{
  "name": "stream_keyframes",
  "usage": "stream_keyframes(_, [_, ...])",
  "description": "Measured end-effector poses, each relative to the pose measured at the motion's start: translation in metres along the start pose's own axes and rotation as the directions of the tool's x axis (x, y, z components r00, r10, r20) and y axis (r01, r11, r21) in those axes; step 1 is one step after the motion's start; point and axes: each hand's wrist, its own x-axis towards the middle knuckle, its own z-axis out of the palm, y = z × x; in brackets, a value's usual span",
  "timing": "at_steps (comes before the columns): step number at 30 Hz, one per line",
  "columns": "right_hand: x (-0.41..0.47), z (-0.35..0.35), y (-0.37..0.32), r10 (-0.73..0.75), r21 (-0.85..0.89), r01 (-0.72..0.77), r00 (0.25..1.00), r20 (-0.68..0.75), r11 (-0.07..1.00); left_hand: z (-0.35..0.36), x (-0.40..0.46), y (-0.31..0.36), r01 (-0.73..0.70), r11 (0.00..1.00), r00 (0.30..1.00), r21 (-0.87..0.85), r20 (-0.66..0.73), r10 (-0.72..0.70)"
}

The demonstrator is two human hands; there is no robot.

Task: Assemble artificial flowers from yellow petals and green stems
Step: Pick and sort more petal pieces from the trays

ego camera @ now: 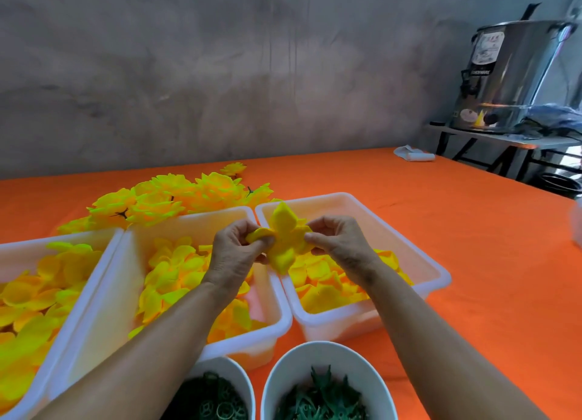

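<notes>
Both hands (234,246) (333,240) pinch the yellow petal piece (285,245) above tray rims (267,211).

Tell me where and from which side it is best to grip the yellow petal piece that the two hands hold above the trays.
Probably grip the yellow petal piece at its side lobes, one from each side, as the left hand and right hand pinch it now. It is flat and floppy, standing upright, so pinching both edges keeps it spread and leaves the centre free.
</notes>
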Motion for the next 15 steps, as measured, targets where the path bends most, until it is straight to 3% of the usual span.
stream_keyframes(2, [0.005, 0.003, 0.002, -0.064, -0.183, 0.038, 0.988, -0.139, 0.982, 0.005, -0.004, 0.001, 0.015, 0.999, 0.996, -0.031, 0.085, -0.012])
stream_keyframes(4, [0.006, 0.008, 0.005, -0.084, -0.246, 0.034, 0.976, -0.199, 0.969, 0.007, -0.007, 0.001, 0.018, 0.998, 0.992, -0.062, 0.129, -0.009])
stream_keyframes(7, [0.005, 0.007, 0.003, 0.063, 0.127, -0.043, 0.986, -0.152, 0.991, 0.006, -0.005, 0.004, 0.019, 0.991, 0.997, -0.132, 0.08, -0.009])
stream_keyframes(10, [0.003, -0.003, -0.001, 0.172, 0.463, -0.181, 0.983, 0.062, 0.868, 0.005, -0.003, 0.005, 0.028, 0.987, 0.999, -0.155, 0.033, -0.023])
stream_keyframes(12, [0.001, -0.006, -0.002, 0.191, 0.461, -0.239, 0.97, 0.148, 0.855, 0.005, -0.004, 0.005, 0.031, 0.986, 0.999, -0.166, 0.024, -0.027])
stream_keyframes(15, [-0.001, -0.002, 0.0, 0.205, 0.285, -0.243, 0.966, 0.157, 0.927, 0.003, -0.004, 0.004, 0.033, 0.987, 0.999, -0.155, 0.011, -0.032])
